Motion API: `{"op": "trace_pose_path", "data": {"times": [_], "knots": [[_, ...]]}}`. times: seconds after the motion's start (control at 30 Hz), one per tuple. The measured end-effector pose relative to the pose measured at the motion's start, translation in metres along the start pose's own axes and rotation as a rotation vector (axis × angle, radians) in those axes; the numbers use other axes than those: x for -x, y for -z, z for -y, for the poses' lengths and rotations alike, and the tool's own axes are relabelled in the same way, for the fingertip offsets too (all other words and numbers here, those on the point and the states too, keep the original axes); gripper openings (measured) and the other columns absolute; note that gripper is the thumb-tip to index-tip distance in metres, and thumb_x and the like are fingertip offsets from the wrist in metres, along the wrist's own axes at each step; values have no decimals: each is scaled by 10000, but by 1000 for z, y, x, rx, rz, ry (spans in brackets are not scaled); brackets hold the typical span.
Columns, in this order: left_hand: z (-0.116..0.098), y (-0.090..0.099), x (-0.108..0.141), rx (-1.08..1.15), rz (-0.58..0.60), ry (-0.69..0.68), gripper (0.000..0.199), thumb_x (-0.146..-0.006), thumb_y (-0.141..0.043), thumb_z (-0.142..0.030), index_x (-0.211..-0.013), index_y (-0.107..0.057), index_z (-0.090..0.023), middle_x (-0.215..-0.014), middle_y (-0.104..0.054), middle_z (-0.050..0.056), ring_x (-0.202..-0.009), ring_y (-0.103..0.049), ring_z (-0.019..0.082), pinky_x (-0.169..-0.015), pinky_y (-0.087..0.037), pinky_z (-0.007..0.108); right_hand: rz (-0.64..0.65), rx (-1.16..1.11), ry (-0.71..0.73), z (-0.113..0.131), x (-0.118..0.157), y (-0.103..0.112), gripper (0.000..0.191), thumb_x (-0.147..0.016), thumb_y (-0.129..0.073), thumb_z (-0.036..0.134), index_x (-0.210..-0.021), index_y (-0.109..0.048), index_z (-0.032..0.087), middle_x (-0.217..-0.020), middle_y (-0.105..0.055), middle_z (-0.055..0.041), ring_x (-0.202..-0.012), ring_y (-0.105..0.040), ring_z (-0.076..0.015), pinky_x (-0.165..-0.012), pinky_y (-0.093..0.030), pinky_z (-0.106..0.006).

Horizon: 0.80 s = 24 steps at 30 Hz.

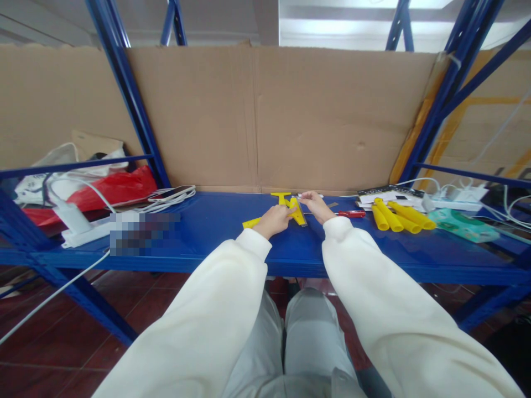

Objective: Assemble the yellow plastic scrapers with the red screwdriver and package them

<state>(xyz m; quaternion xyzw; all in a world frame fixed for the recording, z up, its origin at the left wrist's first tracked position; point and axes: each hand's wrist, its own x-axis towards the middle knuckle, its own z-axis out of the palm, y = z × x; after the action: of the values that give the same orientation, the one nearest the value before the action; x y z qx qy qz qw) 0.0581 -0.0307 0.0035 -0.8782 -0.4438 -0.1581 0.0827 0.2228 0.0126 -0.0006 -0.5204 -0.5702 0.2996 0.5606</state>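
Observation:
My left hand (274, 221) is wrapped around a yellow scraper (297, 212), whose handle end sticks out to the left of my fist. A thin metal strip runs along the right edge of its head. My right hand (317, 207) is beside that head, thumb and fingers pinched together near its upper end; what they hold is too small to make out. Just behind my left hand lies another yellow T-shaped piece (281, 197). A screwdriver (352, 213) with a red handle rests on the blue shelf (224, 221), its shaft pointing toward my right wrist.
Several yellow tubes (398, 215) lie at the right beside a green packet (464, 224) and papers (385, 193). White cables and a power strip (89, 229) occupy the left, near a red bag (116, 188). A cardboard panel (257, 116) closes the back between blue uprights.

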Motion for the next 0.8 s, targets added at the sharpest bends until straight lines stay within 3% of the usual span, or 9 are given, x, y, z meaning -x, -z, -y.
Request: {"op": "trace_pose_path", "data": {"times": [0.07, 0.23, 0.53, 0.7, 0.8], "knots": [[1, 2, 0, 5, -27, 60, 423, -957, -488, -191, -1360, -617, -202, -1218, -695, 140, -1157, -646, 261, -1006, -481, 341, 70, -99, -97, 4, 3, 2, 159, -746, -625, 113, -833, -537, 212, -854, -655, -1, -867, -647, -138, -892, -515, -302], [3, 4, 1, 33, -39, 139, 414, -947, -515, -204, -1346, -627, -212, -1192, -703, 145, -1135, -660, 266, -988, -495, 340, 395, -189, -301, 9, 13, 5, 132, -798, -678, 125, -751, -572, 190, -675, -667, -28, -646, -648, -152, -720, -598, -333], [4, 0, 1, 65, -44, 131, 471, -949, -503, -193, -1417, -553, -180, -1264, -682, 143, -1175, -644, 261, -1004, -485, 323, 424, -163, -295, 15, 20, 7, 196, -833, -732, 198, -741, -561, 181, -589, -631, -6, -562, -657, -152, -664, -635, -357], [0, -1, 3, 53, -53, 148, 571, -931, -518, -178, -1494, -431, -140, -1315, -647, 166, -1188, -638, 265, -1000, -487, 328, 443, -135, -317, 18, 25, 6, 201, -854, -707, 179, -749, -535, 185, -595, -649, -9, -553, -665, -147, -598, -626, -313], [-1, -2, 4, 30, -30, 170, 541, -921, -513, -182, -1458, -480, -131, -1329, -634, 179, -1185, -638, 286, -987, -500, 351, 454, -129, -336, 17, 27, 4, 190, -851, -700, 145, -743, -547, 176, -603, -665, -25, -550, -662, -141, -545, -612, -272]]}}
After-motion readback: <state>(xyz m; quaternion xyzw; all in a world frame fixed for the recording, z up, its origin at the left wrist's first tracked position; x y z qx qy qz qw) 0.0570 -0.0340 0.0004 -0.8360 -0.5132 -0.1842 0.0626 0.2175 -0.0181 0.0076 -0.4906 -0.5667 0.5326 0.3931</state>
